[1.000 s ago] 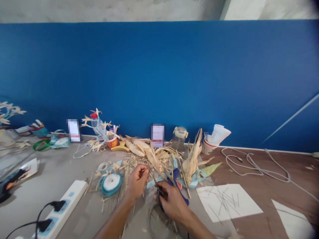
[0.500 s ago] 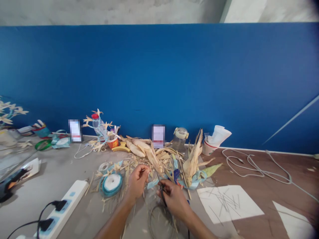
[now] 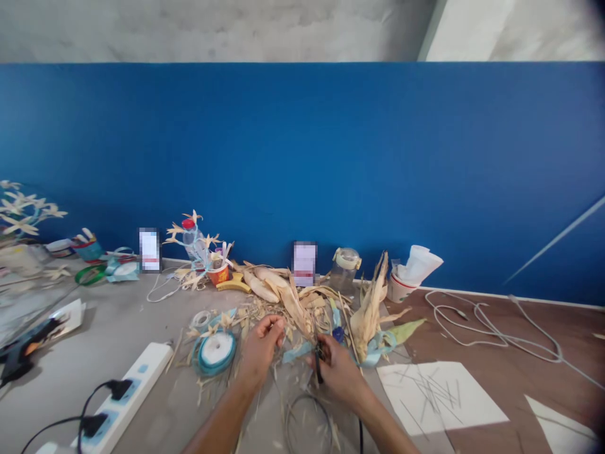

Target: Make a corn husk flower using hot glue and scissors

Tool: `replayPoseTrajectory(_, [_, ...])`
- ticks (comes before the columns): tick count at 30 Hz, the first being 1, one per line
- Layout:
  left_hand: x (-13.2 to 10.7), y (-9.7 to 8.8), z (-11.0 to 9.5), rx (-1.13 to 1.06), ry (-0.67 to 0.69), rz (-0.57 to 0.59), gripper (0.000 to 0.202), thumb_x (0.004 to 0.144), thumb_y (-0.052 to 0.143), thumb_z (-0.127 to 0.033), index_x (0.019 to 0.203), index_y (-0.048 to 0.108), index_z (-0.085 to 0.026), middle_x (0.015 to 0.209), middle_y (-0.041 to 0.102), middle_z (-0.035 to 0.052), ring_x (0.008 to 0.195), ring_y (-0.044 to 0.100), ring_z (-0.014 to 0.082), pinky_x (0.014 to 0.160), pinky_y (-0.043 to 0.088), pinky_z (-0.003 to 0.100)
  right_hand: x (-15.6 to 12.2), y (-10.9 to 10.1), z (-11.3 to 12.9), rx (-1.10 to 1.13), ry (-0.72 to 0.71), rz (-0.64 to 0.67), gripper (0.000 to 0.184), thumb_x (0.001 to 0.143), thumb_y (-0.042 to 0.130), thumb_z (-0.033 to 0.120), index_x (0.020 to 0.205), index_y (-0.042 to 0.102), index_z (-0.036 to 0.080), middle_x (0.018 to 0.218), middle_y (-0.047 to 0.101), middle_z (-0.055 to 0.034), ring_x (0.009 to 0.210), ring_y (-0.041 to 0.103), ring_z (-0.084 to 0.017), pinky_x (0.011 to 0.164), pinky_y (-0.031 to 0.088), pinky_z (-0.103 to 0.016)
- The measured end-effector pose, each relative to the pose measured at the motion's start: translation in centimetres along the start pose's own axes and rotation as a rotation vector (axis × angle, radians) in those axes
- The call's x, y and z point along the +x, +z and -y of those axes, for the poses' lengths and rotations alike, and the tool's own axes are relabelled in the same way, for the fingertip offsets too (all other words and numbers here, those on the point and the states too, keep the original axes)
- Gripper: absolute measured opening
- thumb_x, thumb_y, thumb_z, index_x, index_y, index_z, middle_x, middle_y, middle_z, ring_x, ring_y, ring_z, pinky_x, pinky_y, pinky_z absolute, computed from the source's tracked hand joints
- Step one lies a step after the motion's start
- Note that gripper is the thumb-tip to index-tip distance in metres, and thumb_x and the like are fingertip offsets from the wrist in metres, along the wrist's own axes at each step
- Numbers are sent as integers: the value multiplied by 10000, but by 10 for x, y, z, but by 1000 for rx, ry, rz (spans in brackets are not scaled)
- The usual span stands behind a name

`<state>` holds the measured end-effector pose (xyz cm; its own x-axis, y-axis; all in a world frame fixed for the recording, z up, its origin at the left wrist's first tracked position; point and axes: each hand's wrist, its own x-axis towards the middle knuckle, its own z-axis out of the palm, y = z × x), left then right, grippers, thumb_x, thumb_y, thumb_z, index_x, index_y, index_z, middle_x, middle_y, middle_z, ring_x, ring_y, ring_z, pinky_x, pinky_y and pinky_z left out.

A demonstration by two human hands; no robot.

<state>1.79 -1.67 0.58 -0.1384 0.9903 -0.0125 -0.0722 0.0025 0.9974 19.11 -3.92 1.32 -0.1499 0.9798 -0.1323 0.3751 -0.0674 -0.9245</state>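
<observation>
My left hand (image 3: 261, 350) is closed in a pinch above the husk scraps, left of centre. Whatever its fingertips hold, if anything, is too small to make out. In my right hand (image 3: 341, 372) are black-handled scissors (image 3: 318, 369), their blades pointing away from me. Behind both hands lies a heap of dried corn husks (image 3: 290, 302), with narrow strips and shreds around it. A spool of blue ribbon (image 3: 216, 352) rests left of my left hand. Right of the scissors, a larger bundle of dry husk (image 3: 366, 321) leans upward beside light-blue ribbon (image 3: 380, 345).
A white power strip (image 3: 132, 394) with black plugs lies front left. On the right is a paper sheet (image 3: 439, 394) bearing thin dark wires, with a white cable (image 3: 486, 331) behind. A jar (image 3: 345, 268), paper cup (image 3: 401, 289) and phone (image 3: 305, 265) stand along the blue partition (image 3: 302, 157).
The scissors have moved slightly away from my left hand, to the right, and turned more upright. My left hand keeps its pinch. The whole view has shifted a little.
</observation>
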Motion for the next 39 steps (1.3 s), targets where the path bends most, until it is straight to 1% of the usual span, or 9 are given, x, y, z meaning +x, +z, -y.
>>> replayPoseTrajectory(5, [7, -2, 7, -121, -46, -30, 259, 710, 678, -405, 779, 678, -155, 476, 503, -42, 471, 433, 111, 496, 333, 248, 7, -19, 10, -400, 40, -15, 427, 741, 599, 183, 1164, 560, 147, 743, 701, -40, 697, 646, -204, 615, 410, -260])
replayPoseTrajectory(9, [9, -1, 8, -202, -63, -41, 261, 676, 711, -381, 800, 663, -157, 491, 498, -62, 454, 420, 91, 527, 369, 245, 14, -31, 24, -726, 34, -68, 398, 802, 545, 183, 1199, 564, 164, 900, 730, -119, 851, 675, -261, 691, 424, -300])
replayPoseTrajectory(15, [4, 2, 0, -295, -75, -59, 242, 652, 733, -351, 748, 602, -171, 564, 518, -67, 454, 429, 70, 570, 415, 243, 32, -28, 29, -895, 41, -61, 409, 802, 521, 187, 1208, 536, 139, 1004, 699, -168, 926, 668, -289, 748, 447, -349])
replayPoseTrajectory(21, [4, 1, -5, -411, -88, -39, 249, 623, 756, -323, 731, 587, -175, 563, 529, -72, 446, 414, 59, 602, 444, 249, 39, -26, 24, -909, 45, -68, 462, 730, 562, 163, 1192, 541, 162, 1201, 577, -180, 900, 668, -272, 707, 455, -332])
replayPoseTrajectory(24, [4, 1, -5, -458, -103, -38, 257, 610, 779, -304, 727, 588, -177, 562, 525, -79, 446, 406, 50, 602, 448, 238, 38, -26, 22, -882, 4, -118, 351, 760, 515, 122, 1104, 576, 156, 1081, 644, -149, 871, 671, -247, 700, 444, -306])
replayPoseTrajectory(27, [2, 1, -7, -458, -130, 18, 269, 605, 797, -312, 712, 595, -170, 559, 522, -76, 446, 407, 44, 609, 456, 236, 41, -25, 19, -801, -23, -146, 316, 791, 457, 84, 1054, 606, 176, 946, 703, -108, 869, 671, -224, 705, 435, -282])
replayPoseTrajectory(33, [1, 2, -9, -459, -179, 61, 283, 599, 812, -325, 691, 600, -161, 576, 529, -65, 439, 408, 33, 611, 469, 232, 51, -26, 12, -605, -47, -67, 324, 789, 482, 92, 982, 714, 212, 979, 737, -72, 934, 668, -202, 774, 451, -262])
replayPoseTrajectory(36, [1, 1, -10, -502, -210, 88, 268, 618, 804, -311, 704, 600, -160, 603, 541, -61, 434, 402, 25, 623, 478, 238, 50, -25, 17, -487, -141, -73, 317, 839, 462, 140, 1037, 705, 193, 1040, 718, -73, 978, 646, -190, 850, 448, -271])
replayPoseTrajectory(39, [-1, 1, -11, -566, -275, 155, 266, 623, 807, -292, 708, 595, -155, 622, 557, -54, 429, 388, 15, 633, 486, 242, 43, -18, 29, -240, -324, 18, 398, 783, 505, 110, 1145, 654, 184, 972, 693, -57, 826, 639, -164, 794, 471, -270])
